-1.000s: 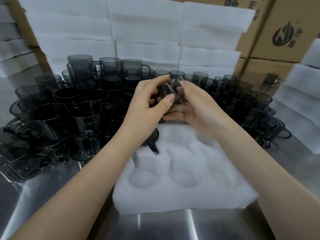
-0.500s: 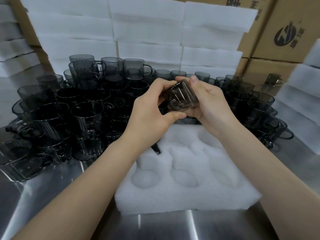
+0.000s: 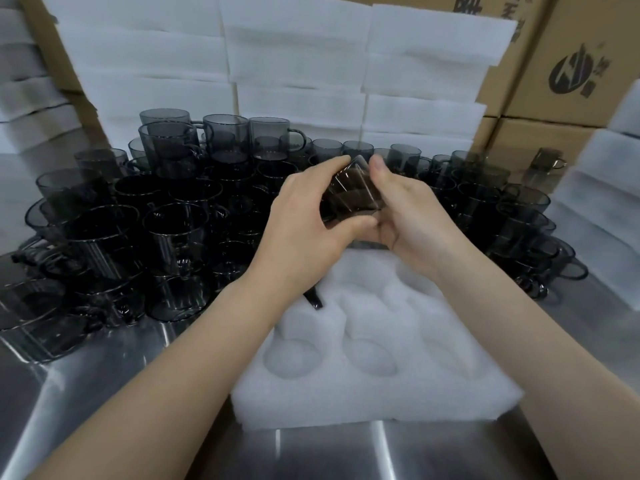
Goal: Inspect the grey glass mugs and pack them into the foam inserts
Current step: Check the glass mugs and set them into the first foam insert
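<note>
1. Your left fingers [image 3: 334,166] and thumb curl round a grey glass mug [image 3: 351,194], gripping its smooth, see-through wall. Your right fingers [image 3: 379,168] wrap the other side.
2. Your left hand [image 3: 304,233] and right hand [image 3: 412,220] hold that mug tilted in the air, above the far edge of the foam insert [image 3: 381,400].
3. The insert is a white, soft, faintly fuzzy block with round wells pressed into it. A dark glass handle [image 3: 313,301] shows at its far-left part, just beside your left wrist.
4. Smoky cylindrical mugs [image 3: 138,220] with loop handles crowd behind and to both sides, some stacked.
5. The worktop [image 3: 104,393] is shiny, streaked steel.
6. White foam sheets [image 3: 294,64] are piled at the back. The brown cardboard boxes [image 3: 540,140] carry a dark round emblem [image 3: 571,76]; the characters beside it are too cropped to read.
</note>
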A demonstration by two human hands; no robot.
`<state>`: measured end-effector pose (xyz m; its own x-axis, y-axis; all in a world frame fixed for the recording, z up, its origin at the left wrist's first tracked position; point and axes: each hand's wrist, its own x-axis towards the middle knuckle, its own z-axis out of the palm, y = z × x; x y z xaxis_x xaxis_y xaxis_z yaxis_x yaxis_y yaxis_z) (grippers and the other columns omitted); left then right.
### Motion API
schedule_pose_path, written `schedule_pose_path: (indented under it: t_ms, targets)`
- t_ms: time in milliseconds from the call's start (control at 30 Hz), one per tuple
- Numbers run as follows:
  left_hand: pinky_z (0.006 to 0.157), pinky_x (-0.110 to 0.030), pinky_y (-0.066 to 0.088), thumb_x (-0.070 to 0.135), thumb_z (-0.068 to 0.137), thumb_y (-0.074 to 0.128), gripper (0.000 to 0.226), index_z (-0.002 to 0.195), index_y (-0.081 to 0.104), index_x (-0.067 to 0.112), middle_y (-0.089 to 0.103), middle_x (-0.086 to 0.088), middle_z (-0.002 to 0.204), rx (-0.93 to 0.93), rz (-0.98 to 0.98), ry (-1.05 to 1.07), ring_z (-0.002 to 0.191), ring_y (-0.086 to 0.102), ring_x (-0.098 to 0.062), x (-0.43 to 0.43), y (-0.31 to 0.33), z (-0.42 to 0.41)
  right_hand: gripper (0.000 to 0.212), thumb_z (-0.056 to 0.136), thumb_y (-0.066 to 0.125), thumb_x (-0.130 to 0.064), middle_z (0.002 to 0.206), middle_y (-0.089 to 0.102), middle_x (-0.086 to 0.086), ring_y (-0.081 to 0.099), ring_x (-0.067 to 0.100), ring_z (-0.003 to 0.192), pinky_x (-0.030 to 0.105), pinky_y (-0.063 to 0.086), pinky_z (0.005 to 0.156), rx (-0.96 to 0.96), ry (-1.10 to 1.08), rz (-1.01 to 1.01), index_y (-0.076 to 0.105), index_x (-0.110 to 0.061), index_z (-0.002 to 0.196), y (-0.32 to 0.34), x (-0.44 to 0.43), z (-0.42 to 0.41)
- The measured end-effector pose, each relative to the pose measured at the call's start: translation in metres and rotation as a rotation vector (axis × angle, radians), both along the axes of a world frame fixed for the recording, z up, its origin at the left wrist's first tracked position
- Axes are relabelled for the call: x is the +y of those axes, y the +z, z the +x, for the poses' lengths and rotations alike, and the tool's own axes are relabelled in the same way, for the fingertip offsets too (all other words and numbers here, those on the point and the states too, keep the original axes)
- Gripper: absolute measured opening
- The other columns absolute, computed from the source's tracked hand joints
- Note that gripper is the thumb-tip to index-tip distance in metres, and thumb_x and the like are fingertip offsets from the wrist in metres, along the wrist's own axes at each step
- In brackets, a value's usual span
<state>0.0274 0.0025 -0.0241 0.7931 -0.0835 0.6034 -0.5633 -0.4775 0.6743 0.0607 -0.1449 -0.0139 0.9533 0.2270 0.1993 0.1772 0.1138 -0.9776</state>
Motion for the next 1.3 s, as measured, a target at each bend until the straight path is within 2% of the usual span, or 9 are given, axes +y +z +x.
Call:
schedule_pose_path:
  t_ms: [100, 233, 467, 533, 633, 800, 1000, 1200, 1300]
  targets:
    - [0.107, -0.036, 0.041, 0.018, 0.072, 0.082, 0.067, 0.132, 0.054, 0.016, 0.059, 0.011, 0.124, -0.028, -0.040, -0.053, 0.122, 0.053, -0.014, 0.001, 0.000, -0.003, 0.041, 0.100, 0.047, -0.040, 0.098, 0.074, 0.017, 0.073, 0.031, 0.082, 0.034, 0.058, 0.063, 0.011, -0.040, 0.012, 0.071, -0.006, 0.103, 0.002, -0.002, 0.002]
    - [0.112, -0.037, 0.037, 0.007, 0.069, 0.082, 0.065, 0.128, 0.054, 0.014, 0.055, 0.004, 0.137, -0.049, -0.050, -0.150, 0.132, 0.047, -0.010, 0.002, -0.003, -0.002, 0.032, 0.099, 0.052, -0.033, 0.091, 0.072, 0.018, 0.069, 0.032, 0.071, 0.041, 0.061, 0.063, 0.026, -0.069, 0.066, 0.073, -0.008, 0.097, 0.003, -0.005, 0.003]
    - [0.103, -0.011, 0.036, -0.009, 0.072, 0.071, 0.067, 0.116, 0.041, 0.032, 0.044, 0.008, 0.146, -0.042, -0.105, -0.265, 0.137, 0.035, 0.003, 0.002, -0.001, -0.005, 0.040, 0.096, 0.047, -0.050, 0.107, 0.071, 0.007, 0.068, 0.026, 0.095, 0.041, 0.056, 0.075, 0.259, 0.314, 0.236, 0.068, -0.023, 0.117, 0.002, -0.007, 0.005]
    - [0.109, -0.014, 0.032, -0.010, 0.074, 0.070, 0.069, 0.118, 0.038, 0.032, 0.041, 0.009, 0.149, -0.036, -0.072, -0.247, 0.136, 0.029, 0.013, 0.001, -0.001, -0.006, 0.042, 0.092, 0.049, -0.052, 0.115, 0.069, 0.009, 0.067, 0.031, 0.102, 0.042, 0.056, 0.076, 0.284, 0.395, 0.240, 0.066, -0.026, 0.121, 0.002, -0.009, 0.004]
    - [0.115, -0.024, 0.028, 0.007, 0.076, 0.076, 0.077, 0.139, 0.036, 0.025, 0.036, 0.010, 0.152, -0.020, -0.017, -0.226, 0.135, 0.031, 0.011, 0.000, -0.001, -0.005, 0.053, 0.089, 0.055, -0.048, 0.130, 0.060, 0.020, 0.060, 0.041, 0.113, 0.050, 0.055, 0.089, 0.250, 0.347, 0.192, 0.057, -0.017, 0.132, 0.000, -0.010, 0.007]
    - [0.100, 0.004, 0.018, 0.016, 0.087, 0.071, 0.080, 0.152, 0.025, 0.014, 0.029, 0.012, 0.151, -0.010, 0.045, -0.151, 0.128, 0.024, 0.015, 0.000, -0.001, 0.000, 0.052, 0.083, 0.065, -0.038, 0.110, 0.070, 0.017, 0.068, 0.034, 0.099, 0.049, 0.057, 0.080, 0.128, 0.170, 0.099, 0.062, -0.006, 0.124, 0.000, -0.007, 0.006]
    - [0.114, -0.011, 0.019, 0.001, 0.079, 0.074, 0.074, 0.144, 0.040, 0.010, 0.032, -0.003, 0.155, -0.052, 0.046, -0.235, 0.142, 0.023, -0.004, 0.000, -0.002, -0.003, 0.018, 0.097, 0.056, -0.023, 0.090, 0.073, 0.011, 0.072, 0.027, 0.078, 0.040, 0.058, 0.060, 0.150, 0.094, 0.186, 0.069, -0.013, 0.100, 0.002, -0.006, 0.008]
    - [0.108, -0.029, 0.040, 0.012, 0.080, 0.069, 0.054, 0.129, 0.052, 0.025, 0.057, 0.008, 0.132, -0.076, -0.166, -0.223, 0.125, 0.052, -0.005, 0.001, 0.000, -0.004, 0.048, 0.097, 0.041, -0.050, 0.119, 0.068, 0.007, 0.067, 0.030, 0.106, 0.045, 0.058, 0.077, 0.117, 0.117, 0.110, 0.059, -0.017, 0.128, 0.004, -0.003, 0.003]
    - [0.100, -0.034, 0.048, 0.014, 0.090, 0.062, 0.034, 0.123, 0.056, 0.018, 0.065, 0.007, 0.111, 0.010, -0.447, -0.206, 0.106, 0.062, -0.008, 0.005, 0.002, 0.000, 0.050, 0.089, 0.061, -0.038, 0.139, 0.053, -0.008, 0.059, 0.022, 0.121, 0.040, 0.056, 0.084, -0.136, 0.123, -0.002, 0.046, -0.032, 0.136, 0.005, -0.004, -0.003]
